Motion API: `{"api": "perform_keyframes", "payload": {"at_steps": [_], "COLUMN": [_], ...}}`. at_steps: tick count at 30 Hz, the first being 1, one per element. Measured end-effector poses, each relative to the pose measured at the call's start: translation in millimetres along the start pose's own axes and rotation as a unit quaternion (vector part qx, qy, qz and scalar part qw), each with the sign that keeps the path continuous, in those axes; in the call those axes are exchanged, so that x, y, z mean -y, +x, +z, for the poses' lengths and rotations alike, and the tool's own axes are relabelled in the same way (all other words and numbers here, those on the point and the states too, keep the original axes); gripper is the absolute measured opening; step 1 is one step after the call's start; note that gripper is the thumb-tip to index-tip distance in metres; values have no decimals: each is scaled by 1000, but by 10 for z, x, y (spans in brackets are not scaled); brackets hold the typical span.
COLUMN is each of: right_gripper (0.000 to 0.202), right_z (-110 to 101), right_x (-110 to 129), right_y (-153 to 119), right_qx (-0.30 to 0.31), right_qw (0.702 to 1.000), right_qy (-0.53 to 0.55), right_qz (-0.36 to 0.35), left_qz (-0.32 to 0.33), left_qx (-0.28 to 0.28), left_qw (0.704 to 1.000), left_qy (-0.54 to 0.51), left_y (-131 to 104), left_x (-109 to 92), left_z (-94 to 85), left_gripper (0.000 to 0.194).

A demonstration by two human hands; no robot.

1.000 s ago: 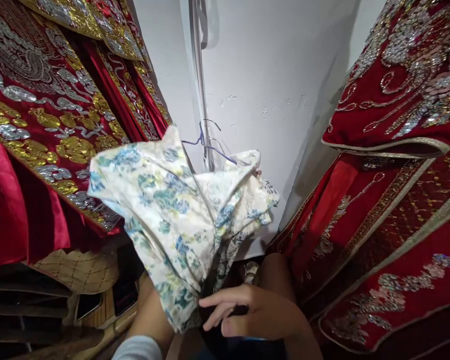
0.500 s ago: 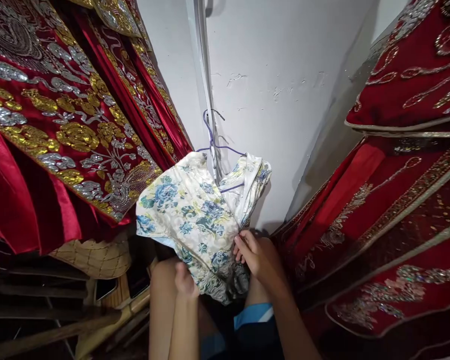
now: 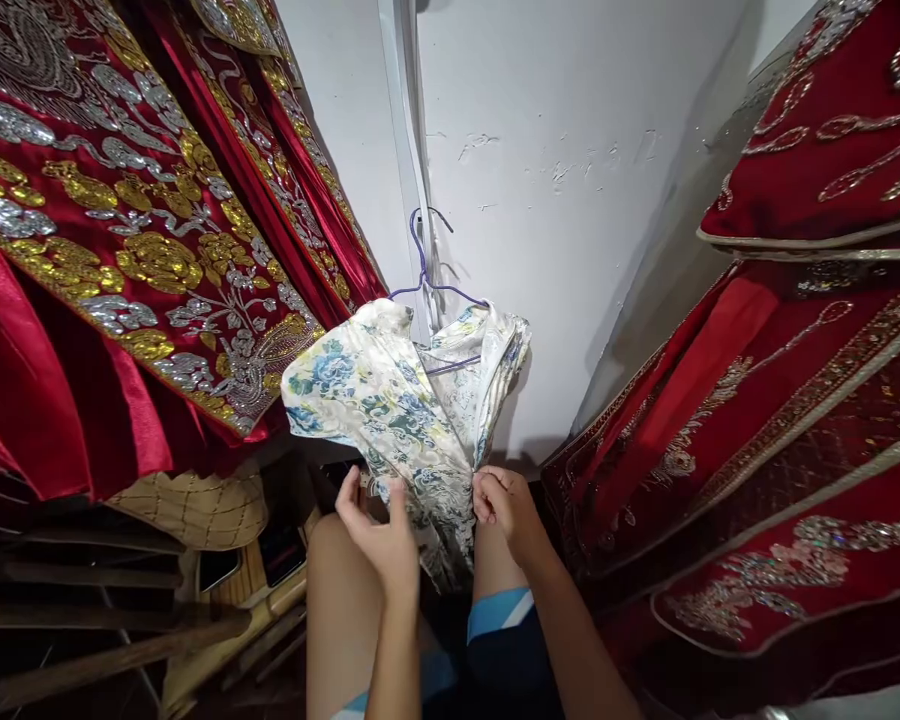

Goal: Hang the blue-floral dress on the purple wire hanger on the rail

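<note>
A white short-sleeved floral dress (image 3: 397,410) with blue and green flowers and a crossed V-neck hangs on a purple hanger (image 3: 423,275) in front of the wall. Its lower end drops between the knees, where I cannot make it out. At the right side of its waist, my right hand (image 3: 506,505) pinches the cloth between thumb and fingers. My left hand (image 3: 382,540) is at the left side of the waist, thumb and fingers apart, close to the cloth without gripping it.
Red embroidered garments (image 3: 157,260) with gold and silver sequins hang at the left, more red beaded garments (image 3: 757,380) at the right. Behind is a white wall (image 3: 540,120) with a vertical strip. Phones (image 3: 281,550) lie on a wooden seat (image 3: 247,580) at lower left.
My left hand has moved up and its fingers have spread. The dress now hangs narrower at the waist. My right hand keeps its pinch on the right side.
</note>
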State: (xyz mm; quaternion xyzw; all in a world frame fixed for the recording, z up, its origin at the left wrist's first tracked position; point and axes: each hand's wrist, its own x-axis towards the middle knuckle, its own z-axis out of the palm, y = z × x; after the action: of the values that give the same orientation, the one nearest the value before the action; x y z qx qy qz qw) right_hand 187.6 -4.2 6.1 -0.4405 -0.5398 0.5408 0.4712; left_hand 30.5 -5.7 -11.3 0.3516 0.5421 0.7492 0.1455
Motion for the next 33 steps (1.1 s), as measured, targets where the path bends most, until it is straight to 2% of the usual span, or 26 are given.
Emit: {"api": "perform_keyframes", "payload": {"at_steps": [1,2,3,5,7,11,14,18,21,23,26,28,30,31,32,33], "right_gripper": [29,27,24,19,17,21,24,22,17,16,14,14,14,14,15,16], "right_z": [39,86,135,219,262,213,106,-62,-132,-137,-118,-105,-94,-89,-84,-80], "right_x": [25,57,92,159,219,408,718,1322,1698,1817,1803,1734,1675,1660,1654,1658], "right_y": [-12,-22,-29,-35,-33,-8,137,620,980,1100,1112,1078,1055,1049,1047,1047], "right_qx": [-2,4,13,26,17,20,42,16,-15,-33,-37,-28,-10,0,10,18], "right_qw": [999,998,997,996,997,1000,999,999,994,993,989,986,985,985,984,983], "right_qy": [33,58,75,79,66,11,-17,7,44,55,70,81,82,76,68,57], "right_qz": [7,17,28,42,41,10,-10,-38,-95,-102,-121,-141,-152,-158,-165,-174], "left_qz": [71,119,138,107,51,19,28,69,100,110,111,116,143,168,194,226], "left_qx": [15,62,126,249,311,351,355,376,404,428,484,524,533,511,458,407], "left_qw": [997,989,980,960,948,936,934,923,905,889,846,811,805,823,855,877], "left_qy": [31,54,67,69,52,8,-7,46,88,119,194,234,219,185,150,118], "left_y": [-46,-93,-137,-204,-232,-191,-144,-137,-151,-130,12,196,433,562,690,815], "left_x": [-5,-15,-27,-51,-79,-171,-243,-240,-145,-65,-24,-126,-357,-512,-678,-846], "left_z": [8,18,31,58,83,138,222,362,406,394,360,360,405,447,505,576], "left_gripper": [50,44,37,22,16,13,11,14,19,18,13,16,15,12,9,18]}}
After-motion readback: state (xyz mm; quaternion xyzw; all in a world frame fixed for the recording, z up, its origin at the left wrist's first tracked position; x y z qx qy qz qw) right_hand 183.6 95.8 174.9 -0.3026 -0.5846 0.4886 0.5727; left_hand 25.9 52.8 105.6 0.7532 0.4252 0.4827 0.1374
